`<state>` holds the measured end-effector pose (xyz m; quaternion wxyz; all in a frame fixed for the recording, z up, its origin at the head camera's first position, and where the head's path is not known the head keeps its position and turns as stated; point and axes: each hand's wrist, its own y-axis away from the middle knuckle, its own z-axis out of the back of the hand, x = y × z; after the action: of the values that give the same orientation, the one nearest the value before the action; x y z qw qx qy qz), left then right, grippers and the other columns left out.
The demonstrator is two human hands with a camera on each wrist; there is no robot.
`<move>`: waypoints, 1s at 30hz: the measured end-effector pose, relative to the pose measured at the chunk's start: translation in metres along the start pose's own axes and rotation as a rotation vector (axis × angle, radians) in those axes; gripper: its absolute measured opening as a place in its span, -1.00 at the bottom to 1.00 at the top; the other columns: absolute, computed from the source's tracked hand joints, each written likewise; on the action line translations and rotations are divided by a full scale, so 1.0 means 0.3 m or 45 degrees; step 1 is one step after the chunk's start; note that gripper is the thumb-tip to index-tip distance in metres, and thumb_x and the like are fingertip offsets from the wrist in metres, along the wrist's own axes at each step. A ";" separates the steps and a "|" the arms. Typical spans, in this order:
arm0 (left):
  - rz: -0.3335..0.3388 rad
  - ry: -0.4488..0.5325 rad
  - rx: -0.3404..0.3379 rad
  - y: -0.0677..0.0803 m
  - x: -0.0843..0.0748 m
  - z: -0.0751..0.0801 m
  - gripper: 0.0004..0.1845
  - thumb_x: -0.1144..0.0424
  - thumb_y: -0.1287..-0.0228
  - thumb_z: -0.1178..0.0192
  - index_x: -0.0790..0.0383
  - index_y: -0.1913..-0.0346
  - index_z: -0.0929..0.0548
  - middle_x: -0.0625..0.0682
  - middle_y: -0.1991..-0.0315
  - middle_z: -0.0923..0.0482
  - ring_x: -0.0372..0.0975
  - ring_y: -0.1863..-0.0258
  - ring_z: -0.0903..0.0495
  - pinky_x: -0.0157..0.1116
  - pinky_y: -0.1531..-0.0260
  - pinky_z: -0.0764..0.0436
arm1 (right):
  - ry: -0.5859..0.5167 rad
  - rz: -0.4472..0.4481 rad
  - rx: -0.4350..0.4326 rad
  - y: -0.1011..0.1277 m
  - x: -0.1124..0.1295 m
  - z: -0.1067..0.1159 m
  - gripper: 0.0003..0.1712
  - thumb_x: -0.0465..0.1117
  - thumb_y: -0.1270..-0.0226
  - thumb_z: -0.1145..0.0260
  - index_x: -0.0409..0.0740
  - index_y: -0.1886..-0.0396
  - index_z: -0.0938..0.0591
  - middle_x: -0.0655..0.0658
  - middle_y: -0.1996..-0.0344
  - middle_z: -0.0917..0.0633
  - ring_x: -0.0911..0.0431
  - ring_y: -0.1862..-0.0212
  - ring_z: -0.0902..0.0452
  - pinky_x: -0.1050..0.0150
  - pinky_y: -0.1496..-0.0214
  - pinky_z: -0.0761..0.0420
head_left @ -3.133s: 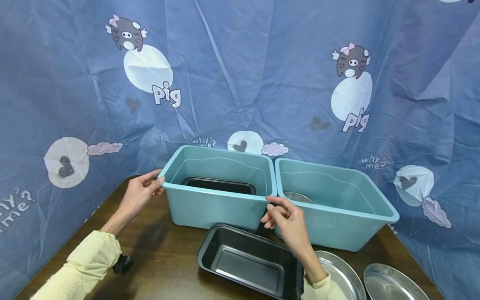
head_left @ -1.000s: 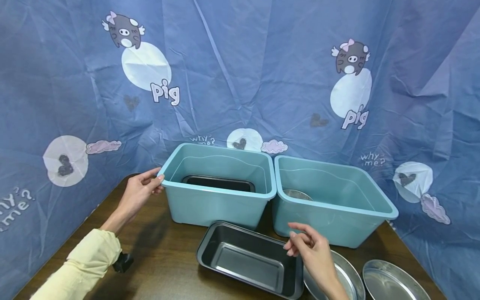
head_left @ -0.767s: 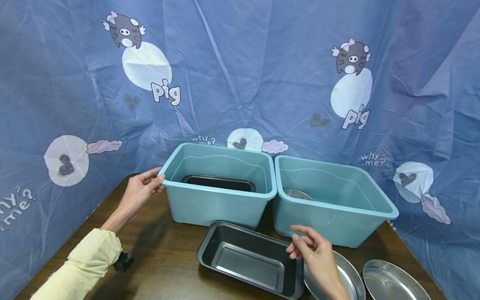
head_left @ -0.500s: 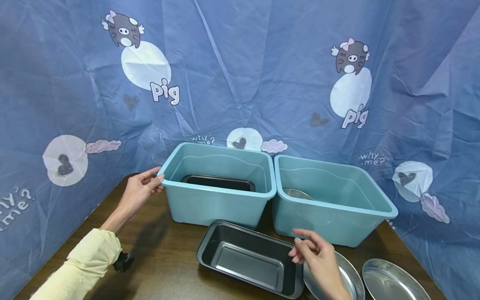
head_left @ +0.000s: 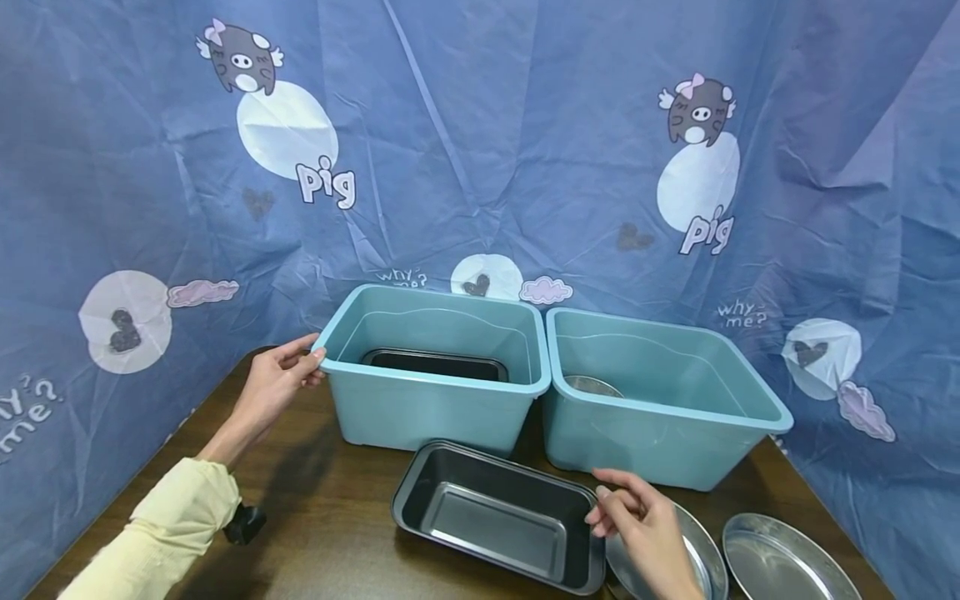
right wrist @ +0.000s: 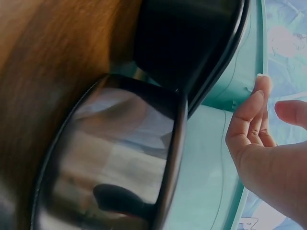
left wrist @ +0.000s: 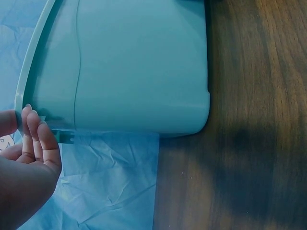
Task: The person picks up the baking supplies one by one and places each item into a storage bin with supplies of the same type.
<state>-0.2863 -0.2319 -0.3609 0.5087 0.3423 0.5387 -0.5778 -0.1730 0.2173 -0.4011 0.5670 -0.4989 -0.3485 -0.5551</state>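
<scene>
My left hand [head_left: 273, 387] pinches the front left rim corner of a teal plastic bin [head_left: 435, 408]; the left wrist view shows the thumb outside that rim and the other fingers curled at it. Over the right end of a black loaf pan [head_left: 491, 525] hovers my right hand [head_left: 645, 533], fingers loosely bent. Nothing sits between its thumb and fingers in the right wrist view. A round metal pan [head_left: 703, 550] lies partly hidden beneath this hand. Inside the left bin is a dark pan [head_left: 435, 363], only partly visible.
A second teal bin [head_left: 660, 446] stands close against the first on its right, with a round metal piece [head_left: 591, 385] partly showing inside. Another round metal pan [head_left: 787, 558] lies at the right of the wooden table [head_left: 330, 517]. A blue printed cloth [head_left: 480, 125] hangs behind.
My right hand has left the left bin's front right corner and moved down and right to above the loaf pan's end. My left hand stays on the rim.
</scene>
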 end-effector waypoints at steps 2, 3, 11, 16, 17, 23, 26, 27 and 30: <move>0.002 -0.007 0.000 0.000 0.001 -0.001 -0.45 0.32 -0.59 -0.12 0.62 -0.44 -0.32 -0.03 0.38 -0.63 -0.44 0.44 -0.57 -0.46 0.34 -0.63 | 0.009 -0.017 -0.002 0.004 -0.005 0.006 -0.74 -0.46 -0.48 -0.23 -0.43 -0.09 -0.64 -0.20 0.55 -0.71 0.03 0.57 -0.64 0.23 0.42 -0.70; 0.002 -0.008 -0.001 0.000 0.001 -0.001 -0.46 0.32 -0.59 -0.12 0.62 -0.44 -0.32 -0.03 0.39 -0.62 -0.44 0.44 -0.57 -0.46 0.34 -0.63 | 0.014 -0.028 -0.002 0.006 -0.007 0.009 -0.74 -0.46 -0.48 -0.23 -0.44 -0.09 -0.64 -0.20 0.55 -0.71 0.03 0.56 -0.64 0.23 0.42 -0.71; 0.000 -0.002 0.003 0.001 -0.002 0.001 -0.45 0.32 -0.59 -0.11 0.62 -0.45 -0.32 -0.06 0.40 -0.62 -0.44 0.44 -0.57 -0.48 0.34 -0.62 | 0.054 -0.149 -0.031 0.034 -0.019 0.034 -0.67 -0.45 -0.47 -0.22 -0.47 -0.17 -0.60 -0.22 0.52 -0.72 0.04 0.54 -0.64 0.23 0.42 -0.70; 0.006 0.005 0.009 0.001 -0.003 0.003 -0.45 0.32 -0.60 -0.11 0.62 -0.45 -0.31 -0.07 0.40 -0.62 -0.44 0.44 -0.57 -0.47 0.34 -0.62 | 0.011 -0.129 -0.051 0.051 -0.030 0.049 -0.67 -0.52 -0.44 -0.19 -0.52 -0.15 -0.59 -0.23 0.54 -0.70 0.06 0.56 -0.63 0.23 0.43 -0.70; 0.004 0.010 0.007 0.001 -0.003 0.004 -0.45 0.32 -0.60 -0.11 0.62 -0.45 -0.31 -0.07 0.40 -0.62 -0.44 0.44 -0.57 -0.46 0.33 -0.63 | 0.011 -0.124 -0.053 0.053 -0.032 0.052 -0.68 -0.52 -0.44 -0.20 -0.53 -0.15 -0.59 -0.22 0.54 -0.70 0.07 0.56 -0.62 0.24 0.44 -0.70; 0.000 0.022 -0.002 -0.001 0.000 0.004 -0.45 0.32 -0.59 -0.11 0.62 -0.45 -0.31 -0.09 0.41 -0.61 -0.45 0.44 -0.57 -0.46 0.33 -0.63 | 0.043 -0.174 -0.056 0.058 -0.039 0.064 -0.67 -0.49 -0.42 -0.21 -0.51 -0.14 -0.60 -0.22 0.55 -0.69 0.07 0.56 -0.61 0.26 0.43 -0.68; 0.007 0.030 0.000 0.000 0.002 0.003 -0.45 0.33 -0.59 -0.11 0.63 -0.45 -0.31 -0.09 0.41 -0.60 -0.43 0.43 -0.58 -0.46 0.33 -0.63 | 0.049 -0.215 -0.051 0.067 -0.044 0.064 -0.65 -0.49 -0.41 -0.21 -0.51 -0.15 -0.60 -0.22 0.57 -0.69 0.06 0.57 -0.61 0.25 0.45 -0.68; 0.008 0.027 0.000 0.000 0.002 0.002 -0.45 0.32 -0.59 -0.11 0.63 -0.45 -0.31 -0.08 0.41 -0.60 -0.42 0.43 -0.58 -0.46 0.32 -0.63 | 0.045 -0.213 -0.051 0.071 -0.047 0.064 -0.65 -0.49 -0.41 -0.21 -0.51 -0.15 -0.60 -0.23 0.58 -0.69 0.05 0.58 -0.61 0.24 0.46 -0.68; 0.012 0.021 0.003 0.002 0.003 0.002 -0.45 0.32 -0.59 -0.11 0.62 -0.45 -0.31 -0.07 0.40 -0.60 -0.40 0.42 -0.58 -0.46 0.32 -0.63 | 0.038 -0.202 -0.040 0.082 -0.059 0.064 -0.64 -0.48 -0.41 -0.21 -0.54 -0.16 -0.58 -0.23 0.60 -0.69 0.04 0.60 -0.62 0.23 0.50 -0.68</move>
<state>-0.2859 -0.2327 -0.3619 0.5065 0.3500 0.5408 -0.5731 -0.1483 0.2379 -0.4171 0.5185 -0.4701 -0.3698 -0.6111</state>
